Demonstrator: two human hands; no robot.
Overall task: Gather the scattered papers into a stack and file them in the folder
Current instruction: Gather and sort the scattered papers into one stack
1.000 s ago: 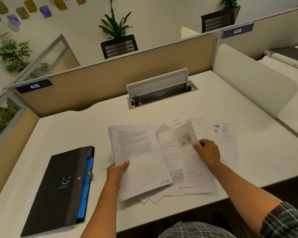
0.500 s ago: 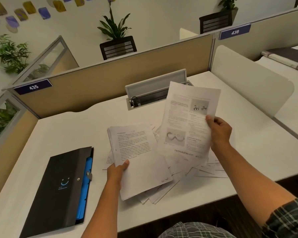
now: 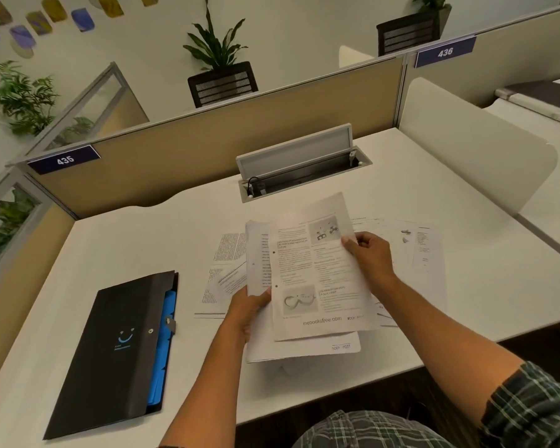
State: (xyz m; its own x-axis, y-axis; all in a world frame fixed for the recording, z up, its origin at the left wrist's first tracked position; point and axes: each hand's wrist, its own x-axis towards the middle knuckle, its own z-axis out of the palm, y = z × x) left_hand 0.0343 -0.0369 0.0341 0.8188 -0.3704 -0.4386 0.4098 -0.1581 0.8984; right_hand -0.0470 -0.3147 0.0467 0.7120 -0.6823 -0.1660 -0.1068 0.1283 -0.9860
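Observation:
My left hand [image 3: 249,310] grips the lower left edge of a small stack of papers [image 3: 262,337], held just above the white desk [image 3: 143,247]. My right hand [image 3: 370,257] pinches the right edge of a printed sheet with pictures [image 3: 317,276], which lies on top of that stack. More loose papers stay flat on the desk: text pages [image 3: 227,250] to the left of the stack and sheets [image 3: 424,247] to the right behind my right hand. A black folder [image 3: 110,354] with blue dividers showing lies shut at the desk's left front.
An open cable tray [image 3: 299,171] with a raised lid is set into the desk behind the papers. Beige partition walls [image 3: 207,156] close the back and left. A white divider panel [image 3: 472,150] stands at the right edge.
My right hand lifted the pictured sheet off the desk, raised it, then brought it left and down onto the stack in my left hand. The left hand has lifted the stack slightly.

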